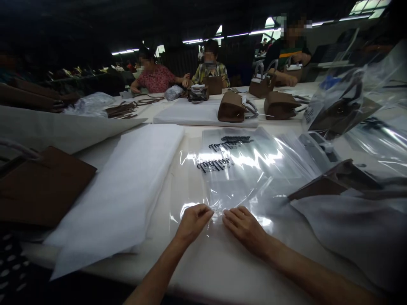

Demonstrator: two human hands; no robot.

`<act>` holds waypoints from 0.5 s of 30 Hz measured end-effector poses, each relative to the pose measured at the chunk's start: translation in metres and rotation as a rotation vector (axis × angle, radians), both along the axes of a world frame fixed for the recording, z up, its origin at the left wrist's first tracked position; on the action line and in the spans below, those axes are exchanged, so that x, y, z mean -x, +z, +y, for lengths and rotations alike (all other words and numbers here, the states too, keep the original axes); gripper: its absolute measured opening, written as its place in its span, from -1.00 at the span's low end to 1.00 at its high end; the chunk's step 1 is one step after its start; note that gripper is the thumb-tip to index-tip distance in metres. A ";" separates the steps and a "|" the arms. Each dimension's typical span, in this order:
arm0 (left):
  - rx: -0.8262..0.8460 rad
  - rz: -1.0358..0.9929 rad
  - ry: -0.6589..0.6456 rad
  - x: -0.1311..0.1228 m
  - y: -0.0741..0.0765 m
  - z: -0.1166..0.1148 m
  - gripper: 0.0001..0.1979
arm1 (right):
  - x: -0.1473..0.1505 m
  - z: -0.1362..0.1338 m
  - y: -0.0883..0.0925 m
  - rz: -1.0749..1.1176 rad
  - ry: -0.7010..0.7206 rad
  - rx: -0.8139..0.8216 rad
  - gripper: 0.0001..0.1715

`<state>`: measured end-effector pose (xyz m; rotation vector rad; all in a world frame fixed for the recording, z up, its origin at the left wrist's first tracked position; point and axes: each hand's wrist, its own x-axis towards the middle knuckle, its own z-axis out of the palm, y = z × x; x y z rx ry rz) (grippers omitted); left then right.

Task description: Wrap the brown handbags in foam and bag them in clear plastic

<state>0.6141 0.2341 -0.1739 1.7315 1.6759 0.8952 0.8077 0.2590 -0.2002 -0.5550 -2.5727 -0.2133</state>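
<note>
A clear plastic bag (235, 190) with black lettering lies flat on a pile of similar bags in front of me. At its near edge, my left hand (193, 220) pinches the plastic between thumb and fingers. Close beside it on the right, my right hand (243, 226) has its fingers together on the same edge, its thumb mostly hidden. Left of the bags is a stack of white foam sheets (124, 186). A brown handbag (44, 186) lies at the far left, and another brown handbag (337, 182) is at the right by a white sheet (356, 228).
Across the white table (203, 275), several brown handbags, including one handbag (232, 106), stand near a flat white stack (187, 113). A handbag in clear plastic (343, 101) stands at the back right. Brown straps (124, 109) lie at the back left. Several people sit or stand opposite.
</note>
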 end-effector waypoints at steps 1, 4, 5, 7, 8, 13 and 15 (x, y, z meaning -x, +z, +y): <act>-0.021 -0.024 0.046 0.004 0.005 0.002 -0.73 | -0.003 0.000 -0.003 -0.019 0.025 -0.001 -0.77; -0.120 -0.052 0.231 0.009 0.023 0.005 -0.73 | -0.011 -0.011 -0.002 -0.088 0.084 0.089 -0.76; -0.161 -0.044 0.264 0.006 0.030 0.004 -0.75 | -0.012 -0.015 0.002 -0.089 0.080 0.171 -0.78; -0.278 0.033 0.235 -0.004 0.043 -0.001 -0.81 | -0.007 -0.018 0.013 -0.024 0.013 0.380 -0.81; -0.358 0.106 0.186 -0.011 0.048 -0.005 -0.85 | -0.003 -0.016 0.019 0.033 -0.044 0.461 -0.80; -0.762 0.501 -0.062 -0.036 0.055 -0.036 -0.89 | 0.027 0.023 0.018 0.237 -0.418 0.384 -0.59; -0.817 0.566 -0.093 -0.038 0.048 -0.050 -0.86 | 0.036 0.039 0.009 0.266 -0.450 0.366 -0.57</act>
